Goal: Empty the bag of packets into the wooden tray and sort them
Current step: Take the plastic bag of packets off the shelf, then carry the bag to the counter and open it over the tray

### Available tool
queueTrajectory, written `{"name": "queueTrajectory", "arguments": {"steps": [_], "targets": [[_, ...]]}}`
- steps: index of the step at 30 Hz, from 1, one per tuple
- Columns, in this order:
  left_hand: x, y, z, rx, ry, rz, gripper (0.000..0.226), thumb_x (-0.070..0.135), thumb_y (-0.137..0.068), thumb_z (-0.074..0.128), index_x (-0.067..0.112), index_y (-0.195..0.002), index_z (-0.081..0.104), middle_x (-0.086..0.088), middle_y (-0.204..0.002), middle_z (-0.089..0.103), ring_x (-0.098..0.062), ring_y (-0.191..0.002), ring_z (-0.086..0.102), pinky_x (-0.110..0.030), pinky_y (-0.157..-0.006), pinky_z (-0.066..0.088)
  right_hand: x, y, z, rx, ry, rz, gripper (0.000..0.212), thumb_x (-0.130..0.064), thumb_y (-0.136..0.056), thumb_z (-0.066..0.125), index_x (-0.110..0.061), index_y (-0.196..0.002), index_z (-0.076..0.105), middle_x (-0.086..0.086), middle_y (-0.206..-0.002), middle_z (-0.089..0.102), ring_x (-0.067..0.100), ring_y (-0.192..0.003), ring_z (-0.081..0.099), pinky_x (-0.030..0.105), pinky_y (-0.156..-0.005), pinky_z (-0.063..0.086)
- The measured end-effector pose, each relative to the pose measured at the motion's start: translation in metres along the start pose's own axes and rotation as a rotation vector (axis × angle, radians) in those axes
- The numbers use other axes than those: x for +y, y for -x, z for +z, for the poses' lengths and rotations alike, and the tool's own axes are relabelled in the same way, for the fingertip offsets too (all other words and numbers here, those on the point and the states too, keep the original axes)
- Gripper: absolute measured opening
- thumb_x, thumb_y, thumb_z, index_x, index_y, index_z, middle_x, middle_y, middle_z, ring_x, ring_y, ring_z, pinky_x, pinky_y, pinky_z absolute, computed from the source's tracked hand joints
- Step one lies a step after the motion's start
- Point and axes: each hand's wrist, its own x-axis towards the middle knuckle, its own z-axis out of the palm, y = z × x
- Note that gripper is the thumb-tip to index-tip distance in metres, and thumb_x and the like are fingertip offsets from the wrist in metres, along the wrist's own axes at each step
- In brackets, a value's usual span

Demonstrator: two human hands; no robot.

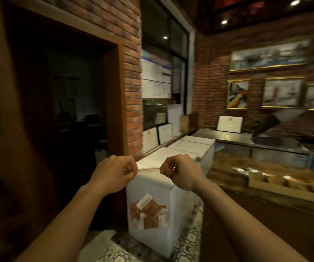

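The bag (148,188) is clear, glossy plastic film holding brown and white paper-like packets (147,211). Behind it the wall (132,72) is rough red brick, beside a smooth, matt wooden door frame (119,95). Right of the bag, the surface (233,138) is shiny metal.

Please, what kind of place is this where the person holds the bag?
Probably a café or small restaurant, at its service counter. Signs: brick walls with gold-framed pictures, a steel counter, framed certificates, and a wooden tray of compartments. Both hands pinch a clear bag of packets.
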Motion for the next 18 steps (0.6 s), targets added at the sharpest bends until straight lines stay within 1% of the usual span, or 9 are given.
{"name": "queueTrajectory", "arguments": {"steps": [2,3,4,6,8,12,15,16,18], "targets": [[0.047,-0.014,0.026,-0.021,0.034,0.074,0.011,0.028,-0.087,0.072,0.038,-0.088,0.068,0.021,-0.083,0.064,0.000,-0.076,0.061,-0.019,-0.063,0.043,0.039,0.028,-0.031,0.019,0.054,0.065,0.009,-0.025,-0.091,0.069,-0.031,-0.087,0.076,-0.011,-0.086,0.075,0.008,-0.077,0.067,0.035,-0.076,0.059],[0.070,-0.020,0.040,-0.039,0.053,0.113,0.014,0.027,-0.087,0.074,0.039,-0.085,0.067,0.021,-0.081,0.063,0.001,-0.075,0.061,-0.018,-0.062,0.043,0.057,0.044,-0.046,0.032,0.075,0.108,0.008,-0.026,-0.092,0.070,-0.032,-0.089,0.075,-0.011,-0.088,0.074,0.008,-0.079,0.066,0.034,-0.077,0.059],[0.094,-0.026,0.053,-0.059,0.082,0.144,0.015,0.028,-0.085,0.074,0.041,-0.083,0.066,0.022,-0.079,0.064,0.001,-0.075,0.061,-0.019,-0.062,0.046,0.076,0.061,-0.062,0.046,0.095,0.143,0.008,-0.027,-0.092,0.070,-0.033,-0.089,0.074,-0.011,-0.090,0.073,0.008,-0.081,0.066,0.034,-0.078,0.059],[0.127,-0.032,0.068,-0.087,0.140,0.207,0.014,0.030,-0.082,0.072,0.042,-0.081,0.066,0.023,-0.076,0.066,-0.001,-0.074,0.064,-0.029,-0.067,0.055,0.101,0.085,-0.084,0.059,0.118,0.204,0.009,-0.029,-0.092,0.071,-0.037,-0.087,0.070,-0.013,-0.091,0.070,0.006,-0.084,0.065,0.034,-0.079,0.059],[0.165,-0.036,0.083,-0.110,0.181,0.295,0.011,0.032,-0.082,0.072,0.042,-0.083,0.067,0.022,-0.077,0.067,-0.003,-0.076,0.065,-0.033,-0.070,0.057,0.124,0.111,-0.106,0.086,0.152,0.282,0.016,-0.031,-0.092,0.071,-0.042,-0.082,0.064,-0.015,-0.090,0.068,0.005,-0.084,0.064,0.034,-0.080,0.059],[0.227,-0.040,0.103,-0.134,0.236,0.439,0.012,0.031,-0.087,0.073,0.042,-0.087,0.068,0.022,-0.081,0.067,0.002,-0.078,0.062,-0.025,-0.067,0.049,0.150,0.158,-0.141,0.149,0.210,0.392,0.021,-0.030,-0.093,0.070,-0.044,-0.081,0.059,-0.015,-0.086,0.067,0.001,-0.079,0.064,0.027,-0.077,0.058],[0.268,-0.041,0.113,-0.168,0.298,0.535,0.015,0.028,-0.090,0.072,0.041,-0.089,0.066,0.021,-0.084,0.066,0.005,-0.079,0.060,-0.014,-0.062,0.040,0.159,0.190,-0.165,0.212,0.241,0.458,0.026,-0.026,-0.093,0.070,-0.041,-0.074,0.059,-0.012,-0.090,0.072,0.003,-0.083,0.068,0.030,-0.079,0.061],[0.281,-0.041,0.116,-0.177,0.318,0.566,0.015,0.027,-0.090,0.072,0.041,-0.091,0.067,0.020,-0.086,0.066,0.005,-0.080,0.060,-0.013,-0.063,0.040,0.161,0.201,-0.172,0.228,0.253,0.484,0.025,-0.025,-0.093,0.070,-0.040,-0.076,0.061,-0.012,-0.092,0.072,0.003,-0.083,0.067,0.030,-0.080,0.061],[0.300,-0.038,0.121,-0.186,0.337,0.621,0.016,0.026,-0.090,0.072,0.041,-0.094,0.068,0.019,-0.090,0.067,0.003,-0.085,0.062,-0.017,-0.071,0.049,0.163,0.218,-0.183,0.242,0.289,0.531,0.012,-0.026,-0.093,0.069,-0.036,-0.086,0.068,-0.014,-0.094,0.071,0.002,-0.084,0.065,0.027,-0.079,0.060]]}}
